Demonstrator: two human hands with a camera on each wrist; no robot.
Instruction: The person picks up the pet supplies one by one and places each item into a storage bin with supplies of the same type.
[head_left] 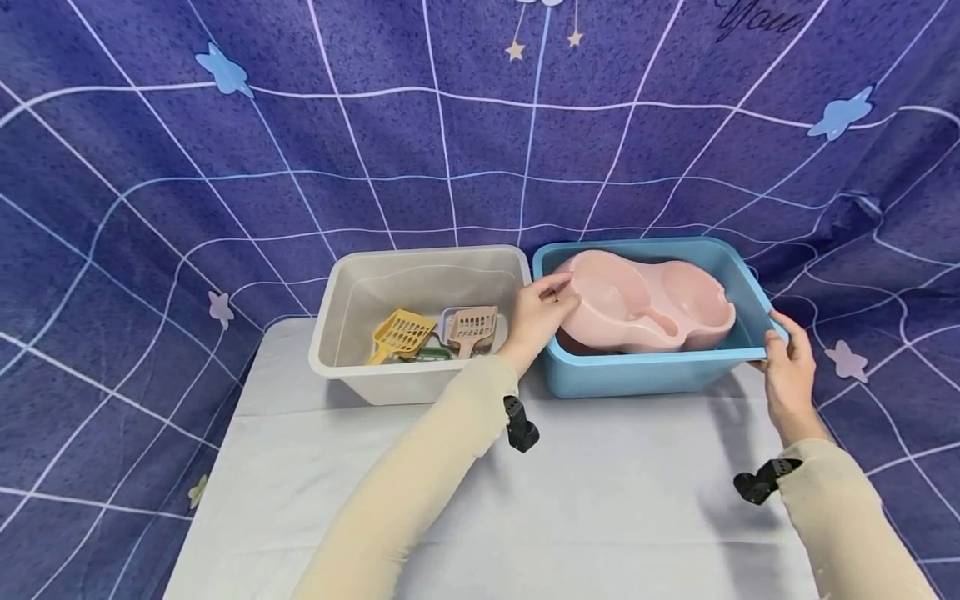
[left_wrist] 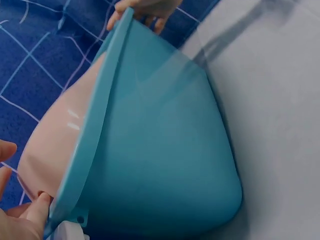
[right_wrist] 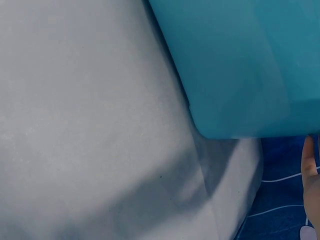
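My left hand (head_left: 536,312) is at the left end of a pink double pet bowl (head_left: 667,292), pinching its edge with thumb and fingers. The bowl sits high and slightly tilted inside a blue plastic bin (head_left: 622,379), which hides its underside. At the bin's right end, my right hand (head_left: 791,375) grips the rim, fingers curled over the corner. The left wrist view shows the bowl's smooth side (left_wrist: 50,145) above the bin's rim, with my thumb against it. Only part of a finger (right_wrist: 310,157) shows in the right wrist view.
Left of the blue bin stands a beige bin (head_left: 397,387). Inside it lie a yellow litter scoop (head_left: 405,332), a pinkish-beige one (head_left: 472,327) and a green piece (head_left: 427,355). A pale cloth covers the table (head_left: 600,500); a blue patterned curtain (head_left: 480,150) hangs around its back and sides.
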